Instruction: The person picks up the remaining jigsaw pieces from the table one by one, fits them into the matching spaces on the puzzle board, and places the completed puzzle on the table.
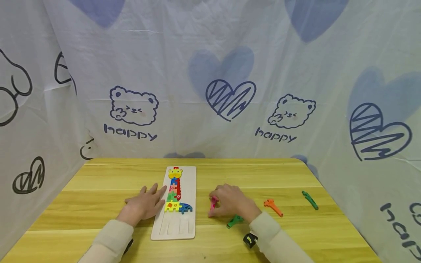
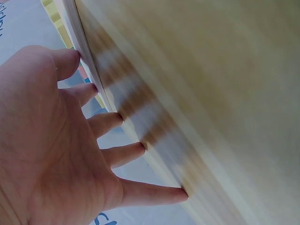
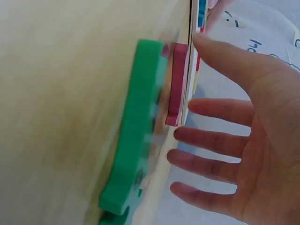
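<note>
My left hand (image 1: 144, 205) lies with fingers spread at the left edge of a pale wooden puzzle board (image 1: 160, 230); in the left wrist view its fingertips are down at surface level. On the board is a giraffe puzzle (image 1: 173, 196) in several colours, with leg-shaped hollows at the bottom. To the right of the board, my right hand (image 1: 230, 200) reaches over a pink puzzle piece (image 1: 213, 203). Thumb and index finger are apart, close around the pink piece, which lies on the table. A green puzzle piece (image 3: 136, 126) sits beside it, partly under the right wrist in the head view.
Farther right on the wooden table (image 1: 250, 171) lie an orange puzzle piece (image 1: 273, 207) and a dark green one (image 1: 310, 200). A white printed cloth (image 1: 184, 142) hangs behind the table and along both sides.
</note>
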{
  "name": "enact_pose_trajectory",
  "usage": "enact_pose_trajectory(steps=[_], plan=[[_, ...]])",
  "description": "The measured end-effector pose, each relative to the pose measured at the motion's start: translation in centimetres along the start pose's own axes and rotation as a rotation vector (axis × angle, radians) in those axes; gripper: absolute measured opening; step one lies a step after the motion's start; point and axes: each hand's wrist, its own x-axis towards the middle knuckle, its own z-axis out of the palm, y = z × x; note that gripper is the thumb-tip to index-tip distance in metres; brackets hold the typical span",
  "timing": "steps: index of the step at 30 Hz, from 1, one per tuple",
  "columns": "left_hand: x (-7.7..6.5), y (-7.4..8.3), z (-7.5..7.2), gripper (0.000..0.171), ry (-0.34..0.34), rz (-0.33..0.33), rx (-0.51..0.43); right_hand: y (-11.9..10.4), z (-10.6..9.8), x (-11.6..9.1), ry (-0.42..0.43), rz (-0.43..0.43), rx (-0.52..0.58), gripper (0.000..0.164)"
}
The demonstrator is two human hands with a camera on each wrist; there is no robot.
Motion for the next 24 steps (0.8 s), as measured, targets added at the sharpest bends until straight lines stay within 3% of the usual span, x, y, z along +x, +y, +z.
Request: enact_pose_trajectory(steps=[3, 11, 24], plan=[[-0.05, 0.01, -0.05, 0.059, 0.000, 0.004, -0.003, -0.20, 0.14, -0.17, -0.011, 0.012, -0.024, 0.060], [-0.18, 0.05, -0.15, 0.059, 0.003, 0.012, -0.005, 0.02, 0.44, -0.34, 0.032, -0.025, 0.006, 0.049], [0.00, 0.03, -0.02, 0.059, 0.002, 0.009, 0.002, -0.76, 0.03, 0.02, 0.129, -0.046, 0.005, 0.059]])
